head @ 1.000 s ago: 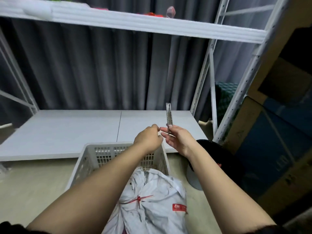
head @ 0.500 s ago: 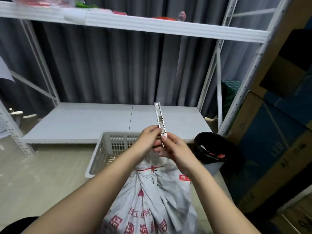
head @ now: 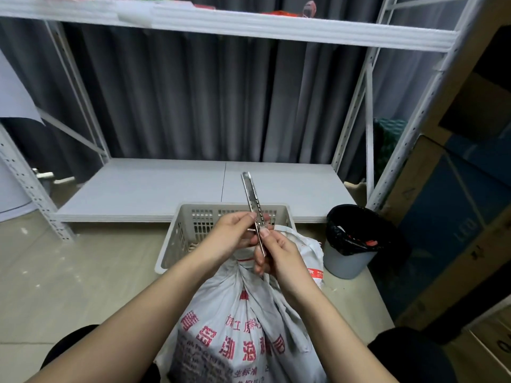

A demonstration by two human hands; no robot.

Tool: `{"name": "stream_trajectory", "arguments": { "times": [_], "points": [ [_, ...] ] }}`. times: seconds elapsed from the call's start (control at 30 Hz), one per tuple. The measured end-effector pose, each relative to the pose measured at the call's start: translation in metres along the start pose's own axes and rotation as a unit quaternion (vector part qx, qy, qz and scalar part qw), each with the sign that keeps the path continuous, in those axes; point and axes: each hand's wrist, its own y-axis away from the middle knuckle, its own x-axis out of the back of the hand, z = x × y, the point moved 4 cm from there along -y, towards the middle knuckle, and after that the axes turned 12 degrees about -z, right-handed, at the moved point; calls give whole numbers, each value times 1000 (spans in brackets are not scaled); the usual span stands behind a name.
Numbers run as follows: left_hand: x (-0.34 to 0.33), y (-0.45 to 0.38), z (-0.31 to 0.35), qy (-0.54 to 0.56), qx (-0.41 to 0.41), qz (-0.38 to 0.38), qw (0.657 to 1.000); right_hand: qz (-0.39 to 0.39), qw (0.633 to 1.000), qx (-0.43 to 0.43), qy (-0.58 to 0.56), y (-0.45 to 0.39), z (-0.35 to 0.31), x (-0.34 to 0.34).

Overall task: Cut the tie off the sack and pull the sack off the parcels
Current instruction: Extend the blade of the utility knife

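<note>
A grey-white sack (head: 237,322) with red printed characters stands between my knees, its neck bunched and tied with a red tie (head: 244,260) just under my hands. I hold a slim metal utility knife (head: 252,200) upright above the sack's neck. My right hand (head: 276,251) grips its lower end. My left hand (head: 233,234) pinches the knife's body at the middle with thumb and fingers. The parcels inside the sack are hidden.
A white slotted plastic basket (head: 177,239) sits on the floor behind the sack. A grey bin with a black liner (head: 351,244) stands to the right. A white metal shelf rack (head: 166,186) faces me, and cardboard boxes (head: 456,217) are stacked at right.
The view has tilted down and pulled back, so more of the sack shows. Both hands came lower and nearer the sack's neck, still holding the knife upright.
</note>
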Motion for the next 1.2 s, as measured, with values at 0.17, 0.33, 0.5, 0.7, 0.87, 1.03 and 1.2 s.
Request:
{"name": "stream_trajectory", "arguments": {
  "times": [0.17, 0.33, 0.5, 0.7, 0.87, 1.03, 1.2],
  "points": [
    [-7, 0, -7, 11, 8, -18, 1000, 10, 999, -9, -49, 2, 9, 2],
    [-15, -1, -19, -9, 6, -42, 999, -1, 991, 9, -137, 3, 11, 1],
    [-15, -1, -19, 54, 6, -33, 998, -20, 983, -14, -180, 3, 18, 3],
    [-8, 0, -22, 61, 1, -27, 998, 6, 996, 15, -89, 0, 21, 6],
    [-5, 4, -21, 40, -6, -40, 998, 14, 999, 43, -21, 4, 19, 4],
    [-7, 5, -20, 48, -11, -52, 997, 21, 999, 43, 0, 8, 17, 5],
    [-8, 3, -21, 64, -21, -23, 997, 37, 999, 34, 3, 9, 16, 3]
  ]
}}
